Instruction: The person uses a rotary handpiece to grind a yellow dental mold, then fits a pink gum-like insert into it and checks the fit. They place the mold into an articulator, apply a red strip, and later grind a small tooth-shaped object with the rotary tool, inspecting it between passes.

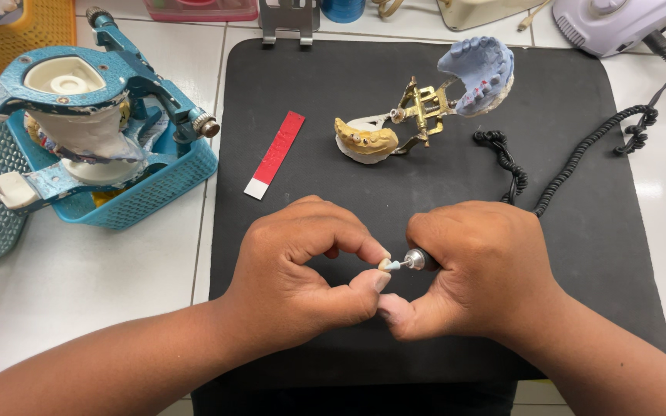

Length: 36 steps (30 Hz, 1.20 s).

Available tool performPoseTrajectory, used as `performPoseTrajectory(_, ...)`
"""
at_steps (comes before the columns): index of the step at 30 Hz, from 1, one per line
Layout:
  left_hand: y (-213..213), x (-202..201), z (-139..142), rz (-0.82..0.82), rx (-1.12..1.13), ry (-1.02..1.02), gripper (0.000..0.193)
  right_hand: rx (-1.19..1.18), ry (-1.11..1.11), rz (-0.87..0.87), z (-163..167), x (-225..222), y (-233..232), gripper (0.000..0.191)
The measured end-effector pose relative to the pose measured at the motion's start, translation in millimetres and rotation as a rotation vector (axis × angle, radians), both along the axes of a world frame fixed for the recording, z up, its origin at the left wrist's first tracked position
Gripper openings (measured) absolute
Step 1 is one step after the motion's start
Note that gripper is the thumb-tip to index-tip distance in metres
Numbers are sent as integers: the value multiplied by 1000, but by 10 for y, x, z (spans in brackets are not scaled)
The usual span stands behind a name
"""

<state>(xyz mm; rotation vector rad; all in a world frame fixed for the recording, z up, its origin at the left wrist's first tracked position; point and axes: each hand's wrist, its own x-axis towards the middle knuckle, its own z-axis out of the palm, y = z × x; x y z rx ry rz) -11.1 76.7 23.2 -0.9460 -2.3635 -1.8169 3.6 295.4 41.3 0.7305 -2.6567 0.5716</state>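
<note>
Left hand (pixel 302 270): I see it low in the centre, thumb and forefinger pinching a small tooth piece (pixel 385 265).
Right hand (pixel 479 273): clenched around a handpiece (pixel 418 260); its pale tip touches the tooth piece.
Mat (pixel 580 246): black, under both hands.
Cord (pixel 580 154): coiled, at the right of the mat.
Red strip (pixel 275 154): lies left of centre.
Brass articulator (pixel 418 108): upper centre, with yellow and blue casts.
Blue basket (pixel 156 192): upper left, holds a blue articulator (pixel 117 77).
</note>
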Motion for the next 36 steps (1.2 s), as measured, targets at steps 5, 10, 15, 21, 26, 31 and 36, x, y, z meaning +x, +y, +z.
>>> performPoseTrajectory(5,4,0,15,6,-6,12,13,4,11,0,2,2,-2,65)
performPoseTrajectory(10,-13,-13,34,17,-41,50,14,20,1,-12,6,-11,15,69)
performPoseTrajectory(15,-33,-25,43,-22,-64,105,14,45,-7,20,3,-11,16,66)
performPoseTrajectory(21,-42,-32,62,-48,-83,70,14,58,-18,25,6,-12,6,65)
performPoseTrajectory(26,-48,-33,65,-62,-86,22,13,59,-16,41,-6,-7,7,65)
performPoseTrajectory(31,-55,-33,56,-64,-89,46,13,66,-16,37,-14,-8,4,64)
performPoseTrajectory(36,-49,-38,48,-62,-94,48,14,67,-12,36,-9,-4,8,65)
